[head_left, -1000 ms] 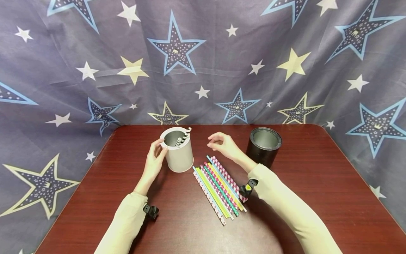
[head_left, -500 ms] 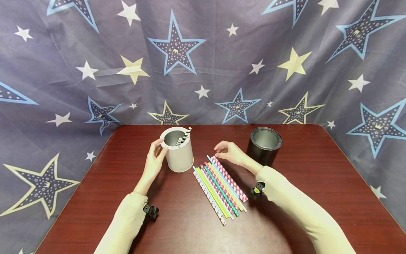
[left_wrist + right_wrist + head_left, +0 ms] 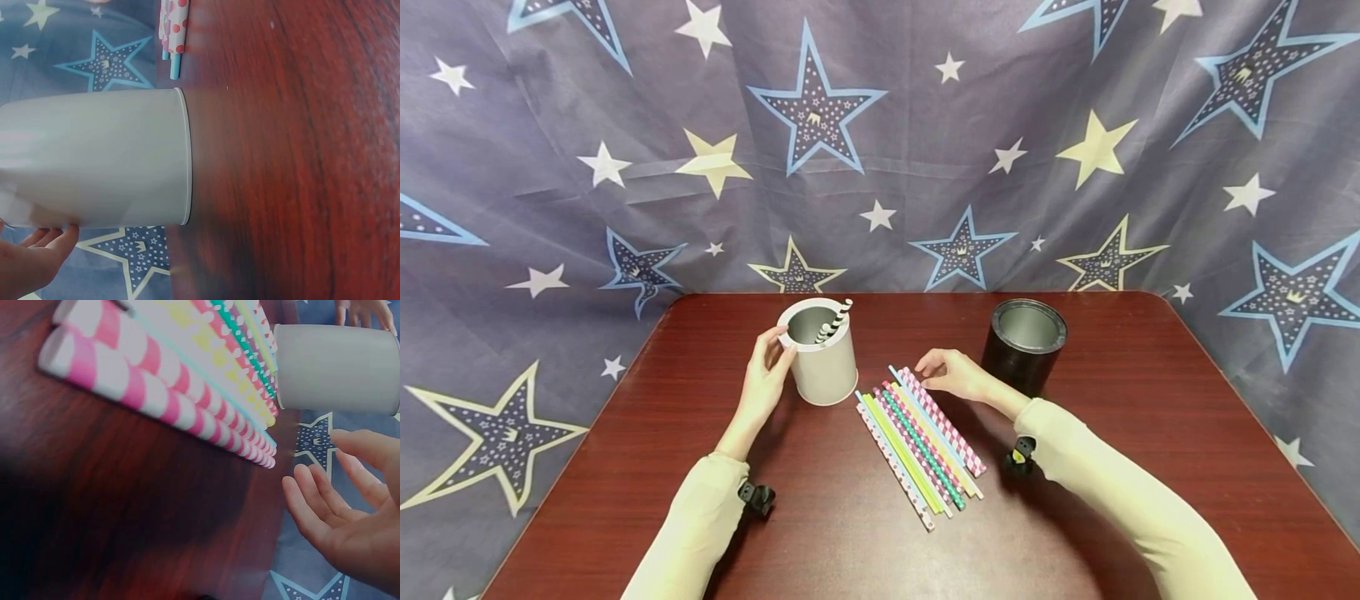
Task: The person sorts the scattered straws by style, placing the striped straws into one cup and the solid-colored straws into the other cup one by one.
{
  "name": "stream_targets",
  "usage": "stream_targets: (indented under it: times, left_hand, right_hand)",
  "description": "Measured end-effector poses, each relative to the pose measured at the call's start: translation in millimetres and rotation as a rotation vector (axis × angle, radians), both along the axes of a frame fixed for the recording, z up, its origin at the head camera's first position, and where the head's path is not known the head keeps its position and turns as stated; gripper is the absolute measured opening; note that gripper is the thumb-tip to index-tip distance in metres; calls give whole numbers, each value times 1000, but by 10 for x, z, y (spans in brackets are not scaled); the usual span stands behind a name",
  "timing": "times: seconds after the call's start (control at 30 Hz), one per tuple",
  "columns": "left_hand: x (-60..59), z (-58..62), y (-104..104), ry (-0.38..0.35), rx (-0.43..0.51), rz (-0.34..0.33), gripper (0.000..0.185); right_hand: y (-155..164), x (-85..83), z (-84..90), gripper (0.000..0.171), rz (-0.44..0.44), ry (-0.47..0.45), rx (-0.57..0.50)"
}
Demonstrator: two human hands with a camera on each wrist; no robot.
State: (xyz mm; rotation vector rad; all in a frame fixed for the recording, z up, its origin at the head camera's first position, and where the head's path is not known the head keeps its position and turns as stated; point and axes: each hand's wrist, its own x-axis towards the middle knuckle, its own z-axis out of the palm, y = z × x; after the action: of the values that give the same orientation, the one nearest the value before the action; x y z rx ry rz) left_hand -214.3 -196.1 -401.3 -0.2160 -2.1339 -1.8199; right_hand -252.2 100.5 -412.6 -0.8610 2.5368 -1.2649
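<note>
From the head view, the right hand (image 3: 953, 374) has dropped from mid-air to the far end of the pink-and-white striped paper straw (image 3: 942, 421) in the row on the dark red wooden surface (image 3: 1150, 450), fingers loosely spread. The left hand (image 3: 765, 377) still cups the white cylindrical cup (image 3: 820, 354). At the right wrist, the fingers (image 3: 315, 509) hang relaxed beside the straws, gripping nothing.

The head view looks forward and down over the whole table (image 3: 1120, 467); the left wrist view sits close beside the white cup (image 3: 94, 156), turned sideways; the right wrist view skims low along the straws (image 3: 169, 375); both wrist views share cup and straws.
</note>
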Motion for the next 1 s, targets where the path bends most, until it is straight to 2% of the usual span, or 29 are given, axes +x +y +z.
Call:
stream_targets:
  times: [0.1,0.43,1.0]
  left_hand:
    - [-3,-2,-1,2,5,-4,38]
    - [2,-3,-3,5,6,-9,37]
    - [7,-3,4,27,6,1,37]
  right_hand:
    - [54,-77,-150,23,3,2,17]
    - [121,-45,-232,22,50,-55,45]
    - [170,-25,-341,24,90,-155,15]
